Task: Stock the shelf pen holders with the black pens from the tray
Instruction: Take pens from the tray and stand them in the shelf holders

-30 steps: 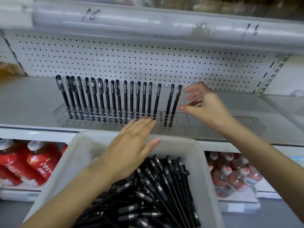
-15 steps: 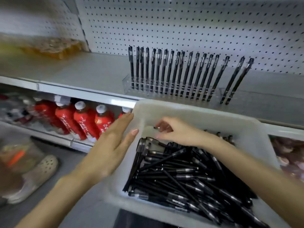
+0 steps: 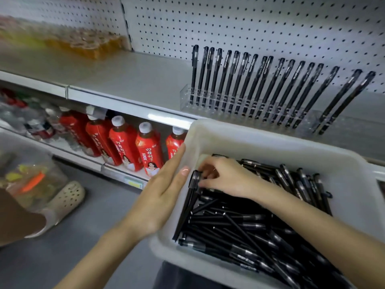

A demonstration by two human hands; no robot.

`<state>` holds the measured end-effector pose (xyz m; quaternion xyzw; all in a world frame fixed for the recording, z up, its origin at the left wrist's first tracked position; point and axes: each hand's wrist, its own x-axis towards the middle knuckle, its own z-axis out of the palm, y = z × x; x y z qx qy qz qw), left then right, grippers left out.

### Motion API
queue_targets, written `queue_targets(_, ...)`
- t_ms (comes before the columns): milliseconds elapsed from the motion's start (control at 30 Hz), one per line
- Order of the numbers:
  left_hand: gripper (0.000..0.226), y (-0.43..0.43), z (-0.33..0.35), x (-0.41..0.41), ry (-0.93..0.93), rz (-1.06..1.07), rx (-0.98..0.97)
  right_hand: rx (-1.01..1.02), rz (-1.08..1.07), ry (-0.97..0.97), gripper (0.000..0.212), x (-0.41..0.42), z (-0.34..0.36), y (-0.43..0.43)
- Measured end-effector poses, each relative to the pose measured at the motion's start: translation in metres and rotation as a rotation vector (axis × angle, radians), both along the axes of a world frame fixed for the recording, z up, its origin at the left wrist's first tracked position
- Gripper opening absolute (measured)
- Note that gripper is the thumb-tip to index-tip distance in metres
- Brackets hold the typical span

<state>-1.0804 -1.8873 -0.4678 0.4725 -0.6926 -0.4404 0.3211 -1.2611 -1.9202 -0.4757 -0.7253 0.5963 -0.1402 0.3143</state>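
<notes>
Bare forearms lead to the left hand (image 3: pixel 160 197) and right hand (image 3: pixel 229 180), fingers (image 3: pixel 176 158) with short plain nails.

Bare shelf (image 3: pixel 129 80) left of holder (image 3: pixel 185 99), pens (image 3: pixel 250 84) packed

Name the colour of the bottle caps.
White caps on red bottles, seen in the head view.

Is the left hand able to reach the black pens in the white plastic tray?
Probably yes. The left hand rests flat against the rim of the white plastic tray, beside the uncovered loose black pens; only the right hand crowds that corner.
</notes>
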Motion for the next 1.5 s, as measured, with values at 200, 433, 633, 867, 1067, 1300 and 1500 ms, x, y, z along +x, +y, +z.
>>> queue_targets(200,0.054,-0.001,0.000,0.002,0.026,-0.004,0.013,-0.065,-0.009,0.054,0.030,0.009,-0.011,0.006)
queue_targets(433,0.055,0.001,0.001,0.006,0.022,-0.001,0.013,0.029,-0.223,-0.266,0.027,0.008,-0.009,0.002)
queue_targets(633,0.058,-0.002,0.003,0.006,-0.013,0.004,-0.003,0.045,-0.344,-0.543,0.015,0.017,0.005,0.009)
queue_targets(867,0.056,0.001,0.004,0.008,-0.021,0.022,-0.010,0.197,-0.529,-0.888,0.020,0.023,0.006,0.020)
queue_targets(1067,0.040,0.001,0.013,0.004,-0.096,0.048,-0.110,0.140,-0.497,-0.834,0.007,0.022,0.004,0.033)
queue_targets(1300,0.047,-0.008,0.027,-0.002,-0.139,0.157,-0.229,0.096,-0.426,-0.809,0.012,0.011,0.024,0.040)
queue_targets(1500,0.050,-0.026,0.058,-0.043,-0.065,0.126,-0.305,-0.147,-0.508,-0.805,0.023,-0.067,0.083,0.033)
